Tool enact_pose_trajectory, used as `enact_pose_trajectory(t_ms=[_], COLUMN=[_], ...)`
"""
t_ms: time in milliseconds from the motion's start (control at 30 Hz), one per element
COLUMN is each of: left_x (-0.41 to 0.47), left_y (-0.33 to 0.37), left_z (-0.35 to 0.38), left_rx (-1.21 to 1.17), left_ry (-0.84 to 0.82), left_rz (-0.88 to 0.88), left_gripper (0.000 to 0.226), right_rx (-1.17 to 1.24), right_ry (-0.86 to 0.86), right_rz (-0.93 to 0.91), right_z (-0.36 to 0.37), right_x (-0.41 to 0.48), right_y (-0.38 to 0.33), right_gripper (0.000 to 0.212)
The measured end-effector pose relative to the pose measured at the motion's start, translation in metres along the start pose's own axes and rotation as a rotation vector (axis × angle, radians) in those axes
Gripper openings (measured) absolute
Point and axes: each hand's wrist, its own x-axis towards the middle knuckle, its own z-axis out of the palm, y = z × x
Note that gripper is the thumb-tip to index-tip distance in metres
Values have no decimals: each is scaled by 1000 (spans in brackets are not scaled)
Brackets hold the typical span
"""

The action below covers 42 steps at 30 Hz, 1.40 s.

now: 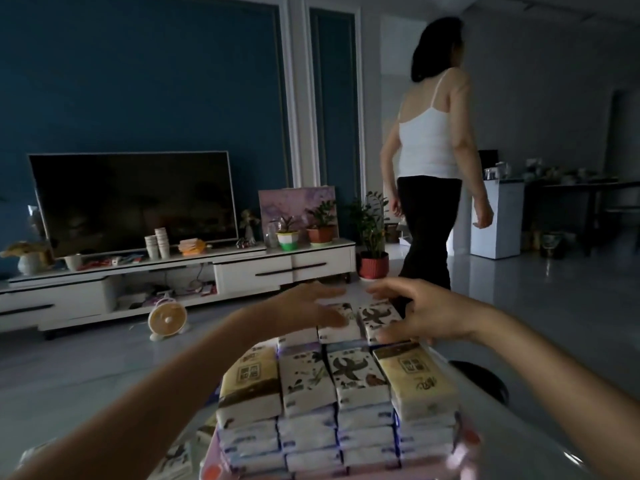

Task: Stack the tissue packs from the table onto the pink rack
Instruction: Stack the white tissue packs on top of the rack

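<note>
While another person (433, 150) crosses the dim living room, tissue packs (332, 386) sit several layers deep on the pink rack (465, 452). The left hand (311, 306) lies flat, fingers straight, on the far row (375, 318). The right hand (429, 315) flanks it, fingers loosely spread, grip unclear in this light. Even pressure from both sides should keep the columns square.

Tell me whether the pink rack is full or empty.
Full: tissue packs are stacked on the pink rack in several layers, four across in the near row.
</note>
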Motion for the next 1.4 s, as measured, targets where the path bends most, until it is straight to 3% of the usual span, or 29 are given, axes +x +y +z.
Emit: enact_pose_trajectory(t_ms=[67,133,200,300,400,500,600,667,733,800,867,933,1000,1100,1267,1400], left_x=[-6,-10,-14,-23,-54,-100,-152,-187,-219,-242,-261,-269,-268,-257,-228,-223], left_y=[-6,-18,-31,-47,-65,-99,-156,-195,-233,-262,-286,-300,-309,-320,-333,-337], left_z=[-3,-5,-4,-4,1,19,41,55,65,67,70,72,77,84,86,96], left_rx=[-107,-37,68,47,-152,-292,-167,-101,-29,53,85,80,97,126,124,148], left_ry=[123,287,360,435,638,710,664,676,721,778,783,770,726,739,835,875], left_rz=[42,53,3,-96,-92,-159,-291,-402,-480,-498,-523,-563,-562,-570,-592,-680], left_gripper=[41,23,23,22,23,23,16,43,56,62,52,54,74,85,64,62], right_rx=[75,15,-109,-189,-6,244,256,250,266,183,111,0,-14,-114,-381,-482], right_ry=[102,330,529,638,540,147,-84,-168,-174,-217,-155,-97,15,113,62,25], right_rz=[11,-36,-91,-194,-332,-416,-373,-243,-112,-145,-98,-95,-184,-221,-174,-146], right_z=[2,6,12,25,44,99,179,232,286,338,373,384,387,399,402,407], right_x=[-1,2,1,-9,-40,-77,-87,-66,-32,-7,12,31,41,75,126,136], right_y=[-1,3,4,-12,-51,-84,-99,-96,-87,-77,-80,-89,-89,-88,-90,-80], right_gripper=[54,38,27,19,16,19,18,27,37,48,48,44,45,56,79,62])
